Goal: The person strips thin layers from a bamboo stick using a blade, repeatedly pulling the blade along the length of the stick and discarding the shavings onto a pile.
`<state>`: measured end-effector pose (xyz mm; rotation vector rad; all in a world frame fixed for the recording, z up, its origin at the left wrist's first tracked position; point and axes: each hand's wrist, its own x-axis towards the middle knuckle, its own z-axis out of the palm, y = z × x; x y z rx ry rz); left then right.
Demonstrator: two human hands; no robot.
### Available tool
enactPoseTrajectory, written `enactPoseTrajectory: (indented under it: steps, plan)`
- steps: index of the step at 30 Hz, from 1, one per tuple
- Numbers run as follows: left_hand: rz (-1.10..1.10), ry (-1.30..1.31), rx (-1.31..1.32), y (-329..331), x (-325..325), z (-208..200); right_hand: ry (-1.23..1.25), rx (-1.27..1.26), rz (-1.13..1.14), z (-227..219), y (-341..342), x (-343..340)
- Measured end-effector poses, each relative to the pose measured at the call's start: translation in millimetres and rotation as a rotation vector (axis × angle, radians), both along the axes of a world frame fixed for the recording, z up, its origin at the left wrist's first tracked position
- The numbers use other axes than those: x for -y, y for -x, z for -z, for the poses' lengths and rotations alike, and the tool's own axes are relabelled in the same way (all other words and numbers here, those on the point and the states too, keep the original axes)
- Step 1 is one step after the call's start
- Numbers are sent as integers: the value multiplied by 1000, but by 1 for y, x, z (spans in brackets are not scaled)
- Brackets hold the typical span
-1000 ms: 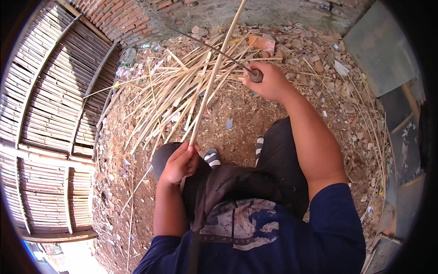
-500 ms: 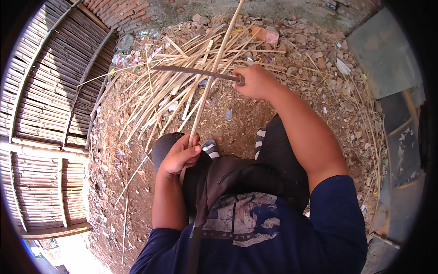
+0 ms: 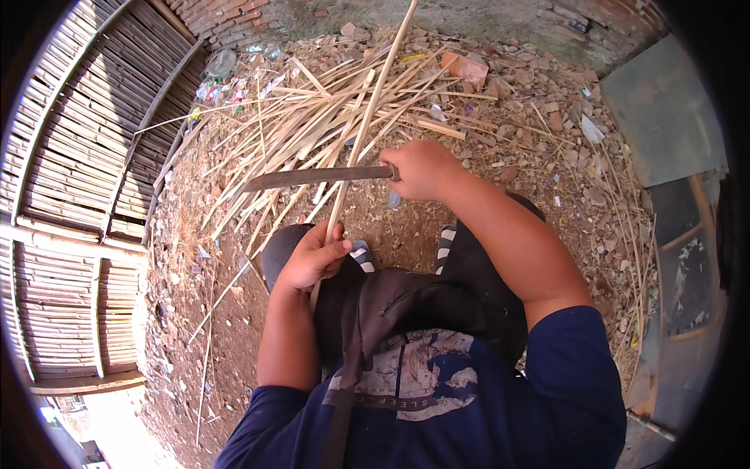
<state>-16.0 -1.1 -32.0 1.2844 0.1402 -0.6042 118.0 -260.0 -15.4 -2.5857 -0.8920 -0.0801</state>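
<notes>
My left hand (image 3: pixel 314 258) is closed around a long pale strip of split bamboo (image 3: pixel 367 117), which slants up and away from my lap past the upper edge of the view. In my right hand (image 3: pixel 426 170) is the handle of a machete (image 3: pixel 312 177), mostly hidden by the fingers. Its dark blade points left and crosses the bamboo strip a little beyond my left hand; I cannot tell whether the edge touches it. The strip's near end runs down beside my left thigh.
A loose heap of bamboo strips (image 3: pixel 312 129) lies on the ground ahead, with brick rubble (image 3: pixel 466 69) and litter around it. A bamboo-slat wall (image 3: pixel 70 172) stands left, a brick wall (image 3: pixel 234 16) at the back, and grey panels (image 3: pixel 664 109) on the right.
The machete and my right hand have come nearer to me, down along the strip toward my left hand. My left hand has kept its hold in nearly the same place.
</notes>
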Motion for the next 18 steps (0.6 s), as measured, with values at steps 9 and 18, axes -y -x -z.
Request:
enactPoseTrajectory:
  steps: [9, 18]
  plan:
    - [1, -51, -5, -5, 4, 7, -136, -91, 119, 17, -32, 20]
    - [125, -142, 101, 0, 14, 2, -214, -237, 408, 27, -61, 52]
